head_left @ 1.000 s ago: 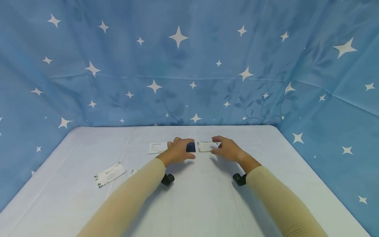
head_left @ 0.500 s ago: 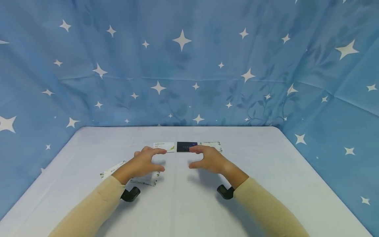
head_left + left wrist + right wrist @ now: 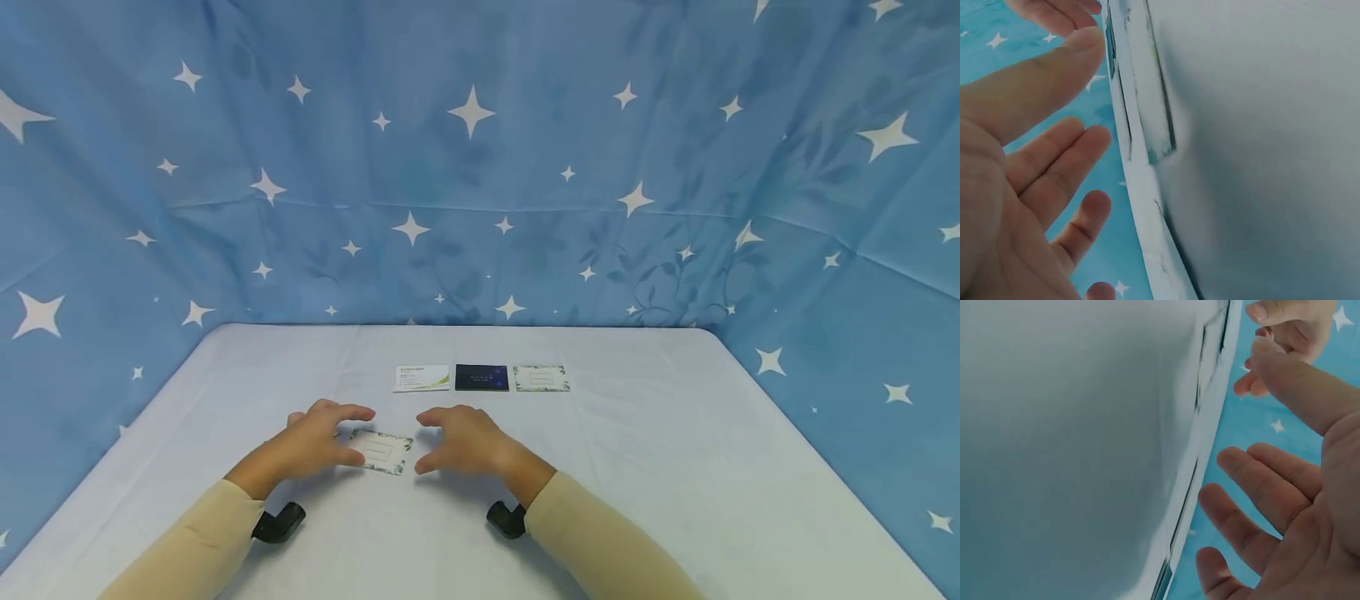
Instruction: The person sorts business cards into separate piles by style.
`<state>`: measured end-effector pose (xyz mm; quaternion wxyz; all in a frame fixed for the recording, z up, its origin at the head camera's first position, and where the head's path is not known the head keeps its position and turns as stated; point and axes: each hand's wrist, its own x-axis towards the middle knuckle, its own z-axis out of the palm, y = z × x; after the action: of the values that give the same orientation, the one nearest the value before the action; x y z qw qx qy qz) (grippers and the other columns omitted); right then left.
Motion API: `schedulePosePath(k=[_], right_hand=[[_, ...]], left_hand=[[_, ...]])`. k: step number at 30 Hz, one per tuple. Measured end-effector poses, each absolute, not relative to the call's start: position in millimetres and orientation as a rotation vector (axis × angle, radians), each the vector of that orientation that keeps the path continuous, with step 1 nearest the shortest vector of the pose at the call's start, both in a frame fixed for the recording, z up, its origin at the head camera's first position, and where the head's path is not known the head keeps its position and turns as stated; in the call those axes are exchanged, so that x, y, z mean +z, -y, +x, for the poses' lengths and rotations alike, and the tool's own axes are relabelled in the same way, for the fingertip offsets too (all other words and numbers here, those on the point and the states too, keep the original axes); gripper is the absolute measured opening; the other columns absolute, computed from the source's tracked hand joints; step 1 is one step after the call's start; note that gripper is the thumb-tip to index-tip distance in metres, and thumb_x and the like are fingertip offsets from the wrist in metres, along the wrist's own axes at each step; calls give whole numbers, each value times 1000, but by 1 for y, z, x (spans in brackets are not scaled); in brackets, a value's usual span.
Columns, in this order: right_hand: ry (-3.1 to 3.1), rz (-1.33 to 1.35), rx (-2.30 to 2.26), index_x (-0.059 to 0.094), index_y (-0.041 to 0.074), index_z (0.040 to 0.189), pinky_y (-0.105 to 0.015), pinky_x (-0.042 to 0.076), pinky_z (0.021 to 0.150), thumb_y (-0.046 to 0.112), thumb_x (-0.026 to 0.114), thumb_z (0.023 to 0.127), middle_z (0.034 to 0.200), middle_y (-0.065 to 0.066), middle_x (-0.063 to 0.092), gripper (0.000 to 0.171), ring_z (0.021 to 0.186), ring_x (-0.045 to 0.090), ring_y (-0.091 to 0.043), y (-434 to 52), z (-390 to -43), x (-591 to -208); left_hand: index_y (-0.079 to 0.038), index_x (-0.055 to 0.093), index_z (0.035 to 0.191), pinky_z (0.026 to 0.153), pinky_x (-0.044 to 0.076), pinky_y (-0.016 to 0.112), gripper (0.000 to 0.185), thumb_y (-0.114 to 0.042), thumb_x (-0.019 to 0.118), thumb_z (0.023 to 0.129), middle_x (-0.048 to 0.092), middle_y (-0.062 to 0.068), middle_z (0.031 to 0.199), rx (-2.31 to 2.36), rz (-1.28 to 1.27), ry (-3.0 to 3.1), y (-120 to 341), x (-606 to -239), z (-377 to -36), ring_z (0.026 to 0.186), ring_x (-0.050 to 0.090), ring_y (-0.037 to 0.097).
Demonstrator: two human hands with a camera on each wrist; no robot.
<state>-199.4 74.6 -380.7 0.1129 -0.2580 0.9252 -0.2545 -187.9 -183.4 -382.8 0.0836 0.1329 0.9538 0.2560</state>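
Note:
A white card with a green leaf border (image 3: 382, 452) lies flat on the white table, between my two hands in the head view. My left hand (image 3: 311, 446) is over its left end, thumb and forefinger spread, nothing gripped. Just off the card's right end hovers my right hand (image 3: 467, 442), fingers apart and holding nothing. In the left wrist view that card (image 3: 1152, 94) appears edge-on beyond the left fingers, with another card (image 3: 1172, 256) nearer; the left hand hides that other card in the head view. Loosely bent right fingers (image 3: 1260, 487) show in the right wrist view.
Across the back of the table (image 3: 637, 467) lie three cards in a row: a white one with a yellow-green curve (image 3: 422, 378), a dark blue one (image 3: 482, 377), and a leaf-bordered one (image 3: 542, 378). A blue star-patterned curtain (image 3: 480, 183) hangs behind.
Both hands have drawn back from the row of cards, moving left and toward the front, to the leaf-bordered card. The row is now fully uncovered; the head view has shifted slightly.

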Motion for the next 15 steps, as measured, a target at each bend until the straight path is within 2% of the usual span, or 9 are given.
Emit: schedulePosePath(k=[6, 12, 15], right_hand=[[-2779, -786, -550, 62, 19, 139, -45, 38, 104, 45, 83, 80, 130, 8, 65, 68, 124, 54, -21, -59, -200, -389], [-2829, -784, -412, 64, 20, 136, -40, 40, 95, 50, 82, 78, 120, 7, 67, 68, 108, 57, -18, -48, -197, -391], [-2846, -778, -375, 64, 20, 136, -38, 39, 91, 50, 83, 78, 116, 6, 68, 68, 101, 55, -17, -45, -195, -390]], left_hand=[[-21, 65, 134, 81, 31, 47, 65, -29, 89, 74, 54, 13, 130, 738, 363, -2844, 190, -387, -187, 110, 40, 34], [-20, 66, 132, 74, 32, 45, 60, -25, 87, 76, 52, 14, 128, 703, 341, -2859, 190, -390, -186, 101, 37, 36], [-20, 67, 129, 77, 29, 45, 58, -26, 88, 76, 54, 11, 126, 686, 353, -2882, 190, -391, -186, 102, 39, 32]])
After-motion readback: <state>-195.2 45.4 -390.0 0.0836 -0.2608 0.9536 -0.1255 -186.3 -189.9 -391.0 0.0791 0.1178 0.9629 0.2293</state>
